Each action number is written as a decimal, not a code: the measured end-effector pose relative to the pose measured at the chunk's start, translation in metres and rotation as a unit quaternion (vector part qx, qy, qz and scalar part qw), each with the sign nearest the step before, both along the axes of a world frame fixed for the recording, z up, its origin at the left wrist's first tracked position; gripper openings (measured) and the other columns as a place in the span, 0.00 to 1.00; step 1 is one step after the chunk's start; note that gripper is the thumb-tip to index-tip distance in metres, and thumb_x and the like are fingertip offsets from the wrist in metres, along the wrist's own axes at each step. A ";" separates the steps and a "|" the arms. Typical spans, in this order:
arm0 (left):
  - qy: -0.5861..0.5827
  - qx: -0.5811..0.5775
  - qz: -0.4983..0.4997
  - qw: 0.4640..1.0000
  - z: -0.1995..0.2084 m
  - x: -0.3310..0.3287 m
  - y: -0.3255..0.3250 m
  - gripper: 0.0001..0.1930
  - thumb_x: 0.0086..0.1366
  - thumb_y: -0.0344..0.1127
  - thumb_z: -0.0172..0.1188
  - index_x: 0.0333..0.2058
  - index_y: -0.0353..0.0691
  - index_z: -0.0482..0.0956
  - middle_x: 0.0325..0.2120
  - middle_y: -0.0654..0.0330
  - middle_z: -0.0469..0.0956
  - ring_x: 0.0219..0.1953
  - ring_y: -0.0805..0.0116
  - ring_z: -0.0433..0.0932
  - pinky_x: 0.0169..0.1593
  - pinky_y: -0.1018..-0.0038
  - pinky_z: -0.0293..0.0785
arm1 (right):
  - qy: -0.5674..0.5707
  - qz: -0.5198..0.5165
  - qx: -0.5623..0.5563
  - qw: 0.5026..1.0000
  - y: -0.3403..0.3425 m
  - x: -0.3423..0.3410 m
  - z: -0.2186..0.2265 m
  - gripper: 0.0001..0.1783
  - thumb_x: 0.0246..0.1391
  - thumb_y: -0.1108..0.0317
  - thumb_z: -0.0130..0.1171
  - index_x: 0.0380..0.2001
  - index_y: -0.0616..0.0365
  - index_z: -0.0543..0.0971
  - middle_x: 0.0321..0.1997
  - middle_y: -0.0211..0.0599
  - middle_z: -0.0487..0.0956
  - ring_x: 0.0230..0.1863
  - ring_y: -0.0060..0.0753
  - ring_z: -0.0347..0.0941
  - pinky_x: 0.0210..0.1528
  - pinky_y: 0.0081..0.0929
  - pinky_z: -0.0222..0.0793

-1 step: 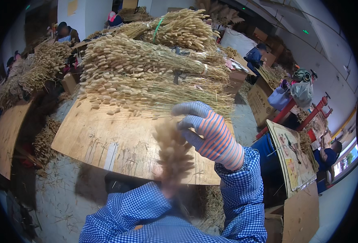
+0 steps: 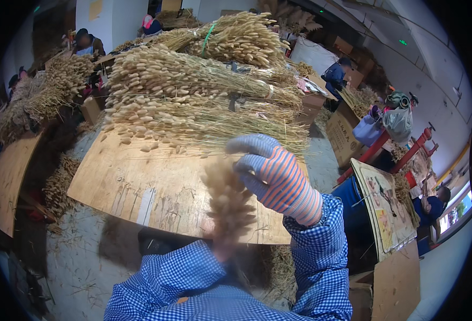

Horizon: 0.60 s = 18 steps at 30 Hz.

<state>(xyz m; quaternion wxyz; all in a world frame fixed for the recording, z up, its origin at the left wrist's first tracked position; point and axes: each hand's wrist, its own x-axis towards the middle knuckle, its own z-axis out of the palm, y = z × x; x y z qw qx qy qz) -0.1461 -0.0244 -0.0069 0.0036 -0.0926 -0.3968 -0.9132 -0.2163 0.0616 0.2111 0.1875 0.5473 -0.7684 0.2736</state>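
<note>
A fluffy bunch of bunny tail grass [image 2: 228,200], smeared by motion, stands upright over the near edge of the wooden table [image 2: 118,171]. My left hand [image 2: 222,250] is closed around its lower part, mostly hidden by the seed heads and the checked sleeve. Beside the bunch's upper right is my right hand [image 2: 276,174] in a striped knit glove. Its fingers are curved and apart, with the tips close to the seed heads; I see nothing held in them. Across the table's far half lie stacked long-stemmed grass bundles [image 2: 193,80], some loose heads at their front.
Another table [image 2: 11,182] with a grass heap [image 2: 49,91] stands at left. To the right are a cardboard box [image 2: 345,134], a blue barrel [image 2: 348,195], a leaning board [image 2: 383,206] and red pipes [image 2: 412,150]. Several people work farther off. Stalks litter the floor.
My right hand's lower fingers have shifted very slightly beside the bunch. Otherwise both hands and the grass stay in place.
</note>
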 end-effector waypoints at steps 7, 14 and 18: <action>0.064 -0.030 -0.012 0.997 -0.018 -0.002 -0.004 0.26 0.72 0.44 0.43 0.66 0.47 0.53 0.57 0.57 0.68 0.53 0.62 0.73 0.50 0.69 0.73 | 0.032 0.013 0.035 0.999 -0.005 -0.004 0.000 0.07 0.44 0.73 0.61 0.30 0.59 0.78 0.48 0.38 0.78 0.49 0.48 0.73 0.49 0.39 0.71; 0.080 0.040 -0.008 0.996 -0.010 0.002 -0.005 0.27 0.70 0.55 0.42 0.62 0.50 0.59 0.58 0.53 0.64 0.53 0.55 0.72 0.55 0.58 0.71 | -0.065 0.042 0.027 0.997 -0.005 -0.003 -0.005 0.07 0.45 0.73 0.60 0.32 0.59 0.78 0.51 0.41 0.76 0.51 0.49 0.72 0.51 0.39 0.70; 0.052 -0.073 -0.013 0.996 -0.011 0.003 -0.007 0.28 0.71 0.55 0.39 0.64 0.49 0.55 0.57 0.47 0.64 0.54 0.54 0.72 0.53 0.58 0.74 | -0.087 0.020 0.037 0.995 -0.003 0.002 -0.001 0.09 0.45 0.73 0.61 0.33 0.59 0.78 0.54 0.43 0.74 0.53 0.50 0.71 0.52 0.40 0.70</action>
